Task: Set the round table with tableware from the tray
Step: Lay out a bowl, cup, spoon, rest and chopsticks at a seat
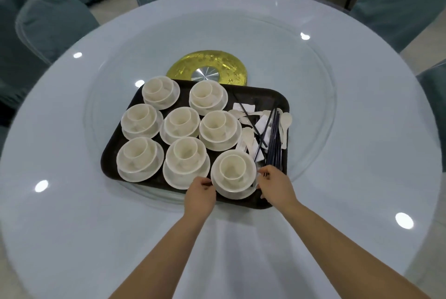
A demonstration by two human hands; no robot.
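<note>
Left hand (201, 192) and right hand (274, 184) pinch opposite plate edges of the nearest set (233, 173), still on the tray (108, 153) between them; uneven lifting could topple its stacked cup and bowl.

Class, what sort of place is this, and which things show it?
Probably a restaurant banquet room: a large round table with a glass turntable, cloth-covered chairs around it, and a tray of stacked dish sets.
</note>
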